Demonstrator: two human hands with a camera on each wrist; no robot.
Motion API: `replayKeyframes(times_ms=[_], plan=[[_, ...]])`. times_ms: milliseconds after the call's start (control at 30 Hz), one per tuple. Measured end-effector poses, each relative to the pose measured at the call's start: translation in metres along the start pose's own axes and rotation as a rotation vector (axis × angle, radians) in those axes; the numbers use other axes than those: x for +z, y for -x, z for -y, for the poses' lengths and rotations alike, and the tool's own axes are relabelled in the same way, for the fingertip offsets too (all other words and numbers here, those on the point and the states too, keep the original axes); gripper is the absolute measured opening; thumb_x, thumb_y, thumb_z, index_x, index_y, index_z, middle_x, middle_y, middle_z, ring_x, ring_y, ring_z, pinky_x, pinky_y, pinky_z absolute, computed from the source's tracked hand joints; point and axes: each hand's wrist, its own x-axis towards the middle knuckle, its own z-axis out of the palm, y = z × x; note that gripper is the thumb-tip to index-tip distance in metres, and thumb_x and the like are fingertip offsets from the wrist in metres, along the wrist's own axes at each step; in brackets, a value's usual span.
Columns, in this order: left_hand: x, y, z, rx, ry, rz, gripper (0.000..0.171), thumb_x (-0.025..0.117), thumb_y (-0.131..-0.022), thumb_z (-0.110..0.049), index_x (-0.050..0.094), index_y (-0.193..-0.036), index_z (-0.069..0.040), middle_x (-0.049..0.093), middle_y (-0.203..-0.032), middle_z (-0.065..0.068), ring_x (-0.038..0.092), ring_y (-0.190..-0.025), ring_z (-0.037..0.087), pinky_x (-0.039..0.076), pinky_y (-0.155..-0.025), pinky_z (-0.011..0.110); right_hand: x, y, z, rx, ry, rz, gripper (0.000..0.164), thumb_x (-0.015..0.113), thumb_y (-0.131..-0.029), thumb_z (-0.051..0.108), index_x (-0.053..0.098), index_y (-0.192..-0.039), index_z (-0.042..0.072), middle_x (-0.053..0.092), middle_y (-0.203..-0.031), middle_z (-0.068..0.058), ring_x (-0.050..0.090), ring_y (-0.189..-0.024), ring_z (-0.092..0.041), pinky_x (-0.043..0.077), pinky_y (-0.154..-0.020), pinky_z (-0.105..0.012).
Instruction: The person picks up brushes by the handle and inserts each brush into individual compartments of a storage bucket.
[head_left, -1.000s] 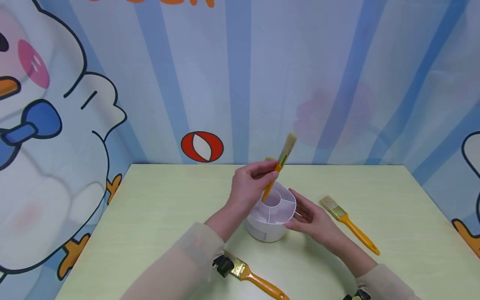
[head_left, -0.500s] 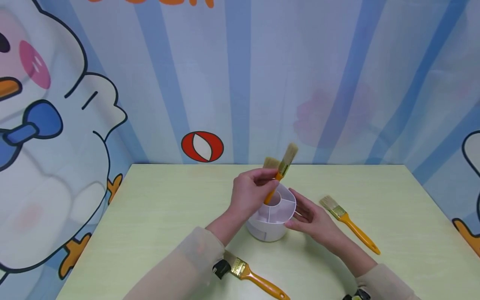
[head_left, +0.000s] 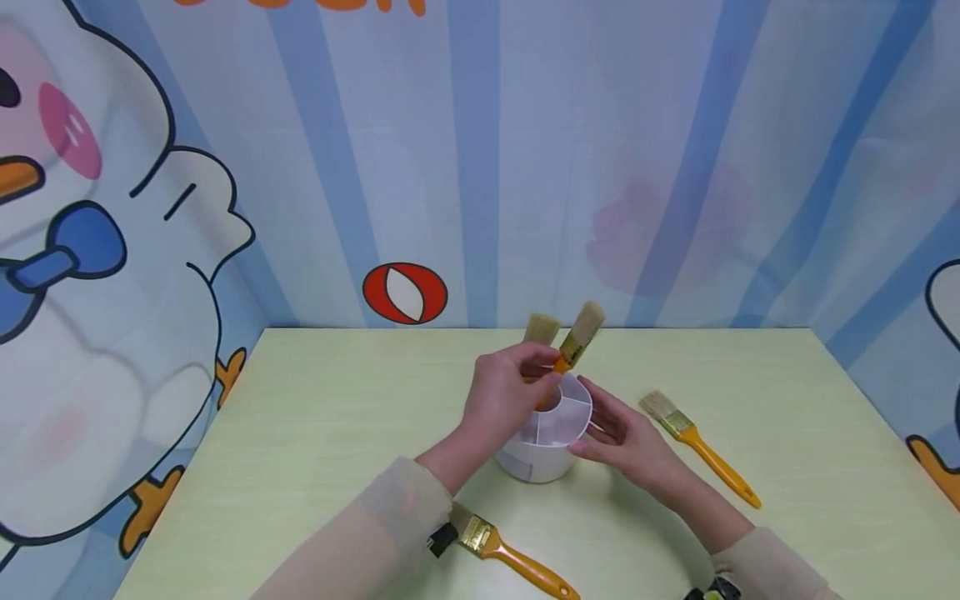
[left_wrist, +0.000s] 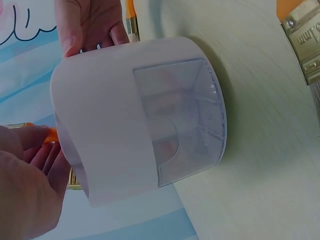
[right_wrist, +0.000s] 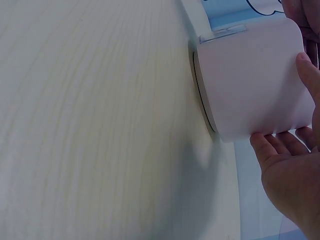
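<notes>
A white round pen organizer with divided compartments stands on the table; its clear window shows in the left wrist view. My left hand pinches a flat paintbrush by its orange handle, bristles up, with the handle's lower end down in the organizer's central round compartment. Behind those fingers a second paintbrush rises bristles up; its lower part is hidden by the hand. My right hand grips the organizer's right side, with thumb and fingers spread around its wall.
A paintbrush with a yellow-orange handle lies on the table to the right. Another paintbrush lies near the front, its bristles beside the left wrist camera. A printed striped backdrop rises behind the table's back edge.
My left hand has lowered the paintbrush further into the organizer and moved slightly right. The second brush's bristles have come into fuller view. My right hand stays where it was.
</notes>
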Motion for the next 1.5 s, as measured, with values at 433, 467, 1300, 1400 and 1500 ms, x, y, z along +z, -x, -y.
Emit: replayKeyframes(times_ms=[433,467,1300,1400,1500], plan=[[0.005,-0.001,-0.001,0.02,-0.192,0.006,0.028,0.082,-0.096,-0.011,0.079,-0.123,-0.015,0.081,-0.113,0.002,0.078,-0.1,0.015,0.064,-0.087,0.027,0.001,-0.002,-0.001,-0.015,-0.007,0.002,0.09,0.08,-0.097,0.006,0.025,-0.168,-0.001,0.032,-0.17,-0.026,0.032,-0.156,-0.045,0.044,-0.114,-0.025],[0.005,-0.001,-0.001,0.015,-0.191,0.002,0.029,0.083,-0.095,-0.011,0.078,-0.123,-0.015,0.081,-0.114,0.002,0.078,-0.101,0.015,0.064,-0.088,0.028,0.001,-0.002,-0.001,-0.015,-0.006,0.002,0.09,0.079,-0.097,0.006,0.025,-0.168,0.0,0.032,-0.17,-0.026,0.032,-0.156,-0.045,0.044,-0.114,-0.024],[-0.034,0.009,0.012,-0.024,-0.043,-0.067,0.043,0.088,-0.091,-0.015,0.075,-0.131,-0.013,0.076,-0.128,0.004,0.073,-0.118,0.024,0.064,-0.09,0.032,-0.001,-0.003,-0.001,0.026,0.031,-0.022,0.091,0.081,-0.097,0.012,0.026,-0.169,0.004,0.031,-0.172,-0.022,0.034,-0.156,-0.043,0.045,-0.112,-0.024],[-0.041,0.011,0.017,-0.039,-0.066,-0.079,0.043,0.088,-0.091,-0.015,0.075,-0.132,-0.013,0.076,-0.13,0.004,0.073,-0.119,0.023,0.064,-0.09,0.033,-0.002,-0.004,-0.002,0.024,0.033,-0.022,0.092,0.081,-0.096,0.012,0.025,-0.169,0.003,0.03,-0.172,-0.023,0.033,-0.156,-0.044,0.045,-0.112,-0.023],[-0.048,0.012,0.021,-0.047,-0.088,-0.084,0.045,0.089,-0.09,-0.018,0.075,-0.133,-0.014,0.075,-0.132,0.003,0.072,-0.121,0.023,0.064,-0.091,0.035,-0.003,-0.004,-0.002,0.023,0.034,-0.021,0.093,0.081,-0.096,0.012,0.025,-0.169,0.002,0.029,-0.172,-0.024,0.033,-0.156,-0.044,0.045,-0.112,-0.023]])
